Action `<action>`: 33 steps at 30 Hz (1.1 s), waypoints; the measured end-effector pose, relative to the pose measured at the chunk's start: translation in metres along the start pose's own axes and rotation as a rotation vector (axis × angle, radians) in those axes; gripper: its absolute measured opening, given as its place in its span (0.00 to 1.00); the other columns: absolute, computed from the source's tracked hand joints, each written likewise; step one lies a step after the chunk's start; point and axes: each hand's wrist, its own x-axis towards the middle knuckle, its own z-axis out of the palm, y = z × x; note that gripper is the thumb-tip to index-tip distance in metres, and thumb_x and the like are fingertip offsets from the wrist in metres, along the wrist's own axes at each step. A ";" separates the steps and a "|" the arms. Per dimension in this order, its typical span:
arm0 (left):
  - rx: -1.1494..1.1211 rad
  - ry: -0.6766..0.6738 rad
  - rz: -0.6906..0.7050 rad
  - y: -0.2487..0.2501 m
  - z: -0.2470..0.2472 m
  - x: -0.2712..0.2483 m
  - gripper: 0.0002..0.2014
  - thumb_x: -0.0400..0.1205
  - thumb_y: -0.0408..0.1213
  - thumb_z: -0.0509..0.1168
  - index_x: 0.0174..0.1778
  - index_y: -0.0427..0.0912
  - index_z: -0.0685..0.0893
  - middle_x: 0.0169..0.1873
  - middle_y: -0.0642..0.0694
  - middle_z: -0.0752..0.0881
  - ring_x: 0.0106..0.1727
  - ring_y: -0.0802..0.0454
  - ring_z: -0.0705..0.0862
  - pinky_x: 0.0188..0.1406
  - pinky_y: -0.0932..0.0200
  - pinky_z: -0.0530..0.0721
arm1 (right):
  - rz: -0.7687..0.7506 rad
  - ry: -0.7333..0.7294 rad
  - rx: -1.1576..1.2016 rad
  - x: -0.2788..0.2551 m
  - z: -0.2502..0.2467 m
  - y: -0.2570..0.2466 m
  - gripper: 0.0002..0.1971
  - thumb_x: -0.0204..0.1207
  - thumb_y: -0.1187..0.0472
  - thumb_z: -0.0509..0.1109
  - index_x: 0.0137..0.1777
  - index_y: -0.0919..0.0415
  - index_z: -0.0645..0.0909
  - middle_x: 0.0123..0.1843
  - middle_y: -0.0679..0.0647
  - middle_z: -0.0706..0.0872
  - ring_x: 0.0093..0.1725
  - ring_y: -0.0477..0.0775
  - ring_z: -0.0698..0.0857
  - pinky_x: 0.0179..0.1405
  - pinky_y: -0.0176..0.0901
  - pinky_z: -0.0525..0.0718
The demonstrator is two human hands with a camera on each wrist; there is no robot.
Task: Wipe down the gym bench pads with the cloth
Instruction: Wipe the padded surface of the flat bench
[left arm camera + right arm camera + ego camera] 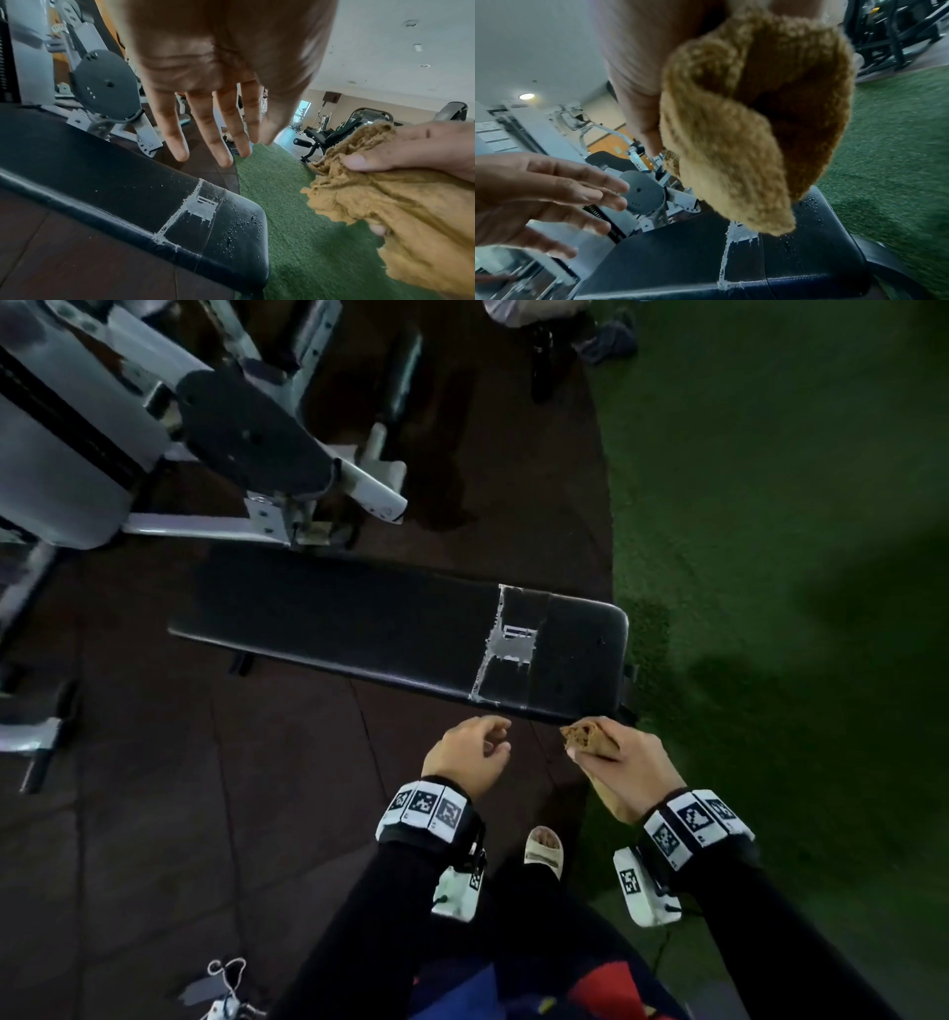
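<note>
A black flat bench pad (359, 629) lies across the floor in front of me, with worn grey tape residue (506, 642) near its right end. Water droplets (241, 225) dot that end of the pad (107, 182). My right hand (616, 757) grips a bunched tan cloth (585, 737) just above the pad's near right edge. The cloth (744, 121) hangs over the pad (795, 263) without touching it. My left hand (470, 752) hovers to the left of the right hand, fingers (205, 132) relaxed and holding nothing.
A grey and white weight machine (154, 428) with a black round plate (246, 433) stands behind the bench at the left. Green turf (770, 505) covers the floor to the right, dark rubber tiles (205, 788) the left. My sandalled foot (544, 850) is below the hands.
</note>
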 end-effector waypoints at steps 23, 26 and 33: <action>0.403 0.128 0.269 -0.185 0.151 0.318 0.21 0.80 0.48 0.63 0.72 0.57 0.76 0.73 0.55 0.73 0.74 0.54 0.69 0.75 0.46 0.62 | 0.445 0.586 -0.481 0.222 0.138 0.216 0.25 0.73 0.34 0.62 0.64 0.47 0.75 0.59 0.53 0.78 0.48 0.62 0.85 0.41 0.50 0.79; 0.476 0.300 0.330 -0.203 0.163 0.329 0.23 0.77 0.57 0.57 0.69 0.66 0.75 0.72 0.57 0.72 0.74 0.56 0.66 0.72 0.47 0.54 | 0.413 0.629 -0.618 0.235 0.158 0.235 0.35 0.69 0.27 0.59 0.68 0.50 0.77 0.63 0.56 0.79 0.55 0.64 0.81 0.51 0.55 0.78; 0.515 0.431 0.438 -0.226 0.179 0.340 0.25 0.77 0.61 0.47 0.73 0.70 0.65 0.80 0.55 0.64 0.82 0.55 0.56 0.79 0.37 0.45 | -0.141 0.743 -0.613 0.224 0.183 0.278 0.23 0.82 0.51 0.57 0.77 0.52 0.70 0.78 0.63 0.68 0.78 0.68 0.65 0.72 0.67 0.68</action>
